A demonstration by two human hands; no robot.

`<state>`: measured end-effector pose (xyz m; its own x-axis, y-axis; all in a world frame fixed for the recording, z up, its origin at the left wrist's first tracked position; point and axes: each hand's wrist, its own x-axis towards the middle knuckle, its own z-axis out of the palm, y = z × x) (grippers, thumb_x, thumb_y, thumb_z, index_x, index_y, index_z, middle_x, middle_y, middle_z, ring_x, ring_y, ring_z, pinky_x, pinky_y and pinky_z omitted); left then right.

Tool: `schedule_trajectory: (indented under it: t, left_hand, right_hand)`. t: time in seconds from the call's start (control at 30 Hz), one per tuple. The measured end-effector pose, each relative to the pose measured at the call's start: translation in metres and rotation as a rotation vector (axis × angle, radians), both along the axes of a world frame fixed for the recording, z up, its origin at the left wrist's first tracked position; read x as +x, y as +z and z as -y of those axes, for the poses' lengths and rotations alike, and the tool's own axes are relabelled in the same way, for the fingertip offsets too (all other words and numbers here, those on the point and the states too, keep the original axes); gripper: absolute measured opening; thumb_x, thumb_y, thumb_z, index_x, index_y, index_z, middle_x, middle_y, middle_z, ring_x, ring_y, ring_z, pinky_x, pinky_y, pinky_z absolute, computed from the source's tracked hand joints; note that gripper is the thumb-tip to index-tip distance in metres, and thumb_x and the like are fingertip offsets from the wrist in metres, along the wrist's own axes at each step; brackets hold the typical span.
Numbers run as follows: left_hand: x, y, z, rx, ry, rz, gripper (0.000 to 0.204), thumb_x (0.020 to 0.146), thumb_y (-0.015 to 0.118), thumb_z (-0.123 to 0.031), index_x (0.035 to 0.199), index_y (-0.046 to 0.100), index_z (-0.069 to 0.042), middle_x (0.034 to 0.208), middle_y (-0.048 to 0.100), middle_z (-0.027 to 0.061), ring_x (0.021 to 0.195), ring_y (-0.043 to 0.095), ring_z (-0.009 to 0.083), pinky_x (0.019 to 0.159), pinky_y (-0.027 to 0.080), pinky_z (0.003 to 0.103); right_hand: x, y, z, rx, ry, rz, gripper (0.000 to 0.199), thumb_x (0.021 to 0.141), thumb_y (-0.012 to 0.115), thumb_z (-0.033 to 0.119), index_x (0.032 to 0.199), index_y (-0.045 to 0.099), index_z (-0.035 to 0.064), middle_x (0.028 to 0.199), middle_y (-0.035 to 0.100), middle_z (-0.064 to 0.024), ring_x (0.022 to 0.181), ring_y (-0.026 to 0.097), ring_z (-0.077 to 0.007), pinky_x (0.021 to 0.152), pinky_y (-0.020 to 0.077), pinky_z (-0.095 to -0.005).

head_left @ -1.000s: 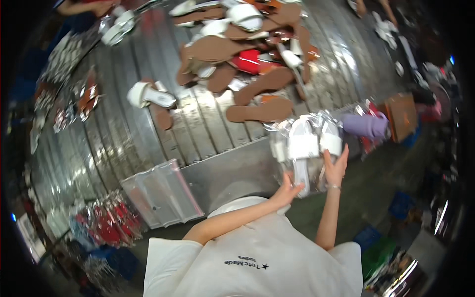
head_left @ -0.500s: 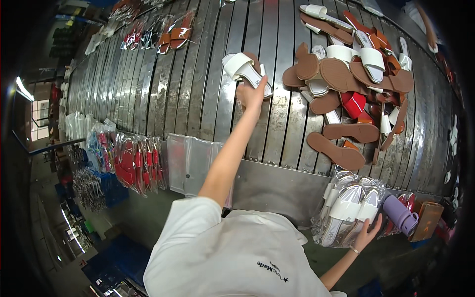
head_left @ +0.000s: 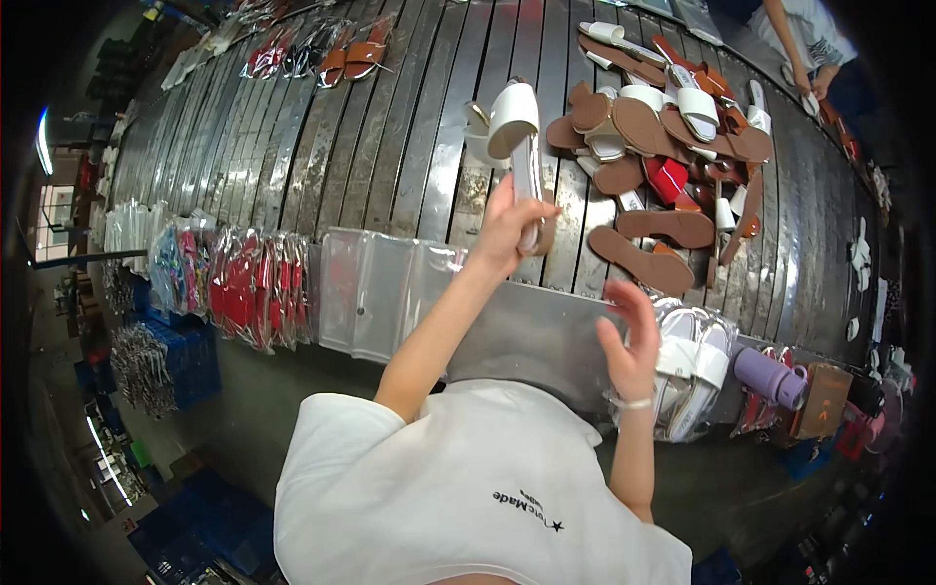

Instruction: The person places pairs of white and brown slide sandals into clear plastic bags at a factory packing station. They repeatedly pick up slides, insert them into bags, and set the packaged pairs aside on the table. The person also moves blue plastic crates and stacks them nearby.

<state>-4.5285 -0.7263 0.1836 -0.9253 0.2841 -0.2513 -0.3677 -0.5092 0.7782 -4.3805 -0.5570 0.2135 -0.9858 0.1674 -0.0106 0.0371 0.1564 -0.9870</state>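
My left hand (head_left: pixel 509 229) is closed around the heel end of a white slide sandal (head_left: pixel 514 122), holding it tilted over the slatted metal conveyor (head_left: pixel 414 156). Part of a second sandal shows behind it, with a brown sole edge by my fingers. Free of any object, my right hand (head_left: pixel 631 341) is raised with its fingers apart, just left of the white sandals in clear bags (head_left: pixel 694 366) at the near edge. Ahead of that hand lies a jumbled heap of sandals (head_left: pixel 648 127), white, red and brown, many with their brown soles up.
Bagged red sandals (head_left: pixel 258 292) and clear plastic sleeves (head_left: pixel 375 297) hang along the near edge at left. A purple tumbler (head_left: pixel 770 377) and a brown box (head_left: pixel 819 402) stand at right. Bagged brown sandals (head_left: pixel 353 63) lie far left. Another person's hands (head_left: pixel 812 83) work far right.
My left hand has drawn the white sandal nearer and raised it toward upright. My right hand has moved left and forward, away from the bagged white sandals. Another person has come into view.
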Motion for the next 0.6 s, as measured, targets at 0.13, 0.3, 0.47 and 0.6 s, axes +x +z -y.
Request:
schedule_trajectory:
  t: [0.13,0.3,0.47,0.6]
  left_hand:
    - [0.063,0.051,0.008,-0.030,-0.114,-0.089,0.060,0.068,0.065,-0.015,0.121,0.038,-0.002,0.098,0.051,0.0053,0.088,0.053,0.0121,0.081,0.046,0.030]
    - [0.105,0.080,0.037,-0.301,-0.163,-0.385,0.060,0.078,0.062,-0.022,0.127,0.037,0.000,0.104,0.053,0.0060,0.091,0.054,0.0150,0.082,0.045,0.029]
    - [0.117,0.074,0.091,-0.542,0.416,-0.439,0.049,0.090,0.052,-0.029,0.129,0.039,-0.001,0.116,0.054,0.0080,0.101,0.053,0.0180,0.092,0.039,0.031]
    - [0.099,-0.015,0.105,-0.077,0.194,-0.179,0.065,0.090,0.051,-0.046,0.136,0.031,-0.006,0.130,0.047,0.0137,0.111,0.051,0.0238,0.099,0.035,0.036]
  right_hand:
    - [-0.011,0.043,0.045,-0.159,0.174,0.021,0.067,0.072,0.075,0.011,0.128,0.040,-0.0011,0.112,0.056,-0.0126,0.101,0.057,-0.0180,0.081,0.0478,-0.0283]
    - [0.013,0.062,0.065,-0.390,0.327,0.074,0.065,0.075,0.072,0.005,0.129,0.037,-0.0032,0.116,0.053,-0.0132,0.105,0.055,-0.0170,0.086,0.0490,-0.0318]
    - [0.044,0.072,0.073,-0.810,0.339,0.027,0.067,0.072,0.068,-0.001,0.129,0.033,-0.0016,0.114,0.052,-0.0141,0.095,0.061,-0.0254,0.082,0.0538,-0.0420]
    - [0.053,0.072,0.074,-1.254,0.538,0.112,0.075,0.061,0.065,0.001,0.128,0.031,-0.0027,0.115,0.051,-0.0211,0.072,0.065,-0.0393,0.061,0.0559,-0.0433]
